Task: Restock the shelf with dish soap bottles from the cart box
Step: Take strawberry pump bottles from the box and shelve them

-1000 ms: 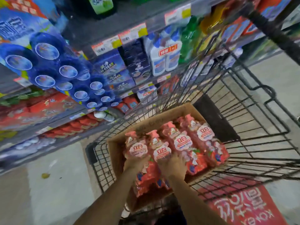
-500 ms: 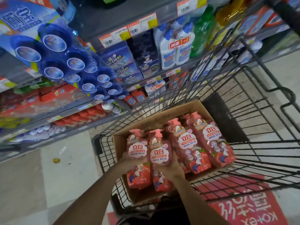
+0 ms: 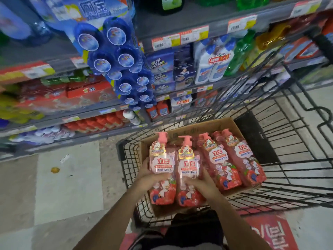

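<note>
Both hands have lifted their bottles higher out of the cart box (image 3: 232, 123), the left hand (image 3: 146, 175) gripping one dish soap bottle (image 3: 163, 170), the right hand (image 3: 203, 184) another (image 3: 188, 175); slick film could let either slip before reaching the shelf (image 3: 108, 112).
</note>
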A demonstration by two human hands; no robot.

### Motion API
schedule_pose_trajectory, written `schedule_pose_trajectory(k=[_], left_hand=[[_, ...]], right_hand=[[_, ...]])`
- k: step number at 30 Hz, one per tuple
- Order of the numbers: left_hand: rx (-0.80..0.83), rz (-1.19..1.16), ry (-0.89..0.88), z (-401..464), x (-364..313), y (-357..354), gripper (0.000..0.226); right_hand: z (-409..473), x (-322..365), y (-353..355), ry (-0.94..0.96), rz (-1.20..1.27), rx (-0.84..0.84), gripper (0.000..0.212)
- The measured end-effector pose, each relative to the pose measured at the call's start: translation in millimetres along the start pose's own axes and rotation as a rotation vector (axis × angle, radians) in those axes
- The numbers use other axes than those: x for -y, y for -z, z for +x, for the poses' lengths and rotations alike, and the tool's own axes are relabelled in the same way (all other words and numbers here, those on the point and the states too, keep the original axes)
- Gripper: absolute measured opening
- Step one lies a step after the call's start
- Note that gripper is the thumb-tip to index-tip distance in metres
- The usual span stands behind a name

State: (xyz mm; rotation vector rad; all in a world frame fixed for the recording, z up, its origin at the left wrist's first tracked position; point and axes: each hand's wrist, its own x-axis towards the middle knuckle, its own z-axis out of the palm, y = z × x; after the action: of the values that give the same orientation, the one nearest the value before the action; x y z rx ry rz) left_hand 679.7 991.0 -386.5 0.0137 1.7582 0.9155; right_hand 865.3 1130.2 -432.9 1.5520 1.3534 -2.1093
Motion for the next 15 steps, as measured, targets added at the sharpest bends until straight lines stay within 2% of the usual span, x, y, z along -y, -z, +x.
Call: schedule_pose_trajectory(k=[4,8,13,15], left_hand=[[-0.122,-0.074,-0.115,-35,-1,36,0.083],[-0.234,-0.168,-0.25,-72,-8,84,0.078],[-0.41,-0.304,-0.408,-134,2,162,0.08],[-0.472,-0.34,-0.456,-163,10,193,0.084]], right_hand=[[-20,34,-35,0.141,-0.066,0.013,0.093],[-46,76,-87,0.32,-0.135,0.029,0.112],[-94,122,-171,0.552,-0.214,0.103,0.074],[-113,133,-206,0.625,-0.24,0.147,0.073]])
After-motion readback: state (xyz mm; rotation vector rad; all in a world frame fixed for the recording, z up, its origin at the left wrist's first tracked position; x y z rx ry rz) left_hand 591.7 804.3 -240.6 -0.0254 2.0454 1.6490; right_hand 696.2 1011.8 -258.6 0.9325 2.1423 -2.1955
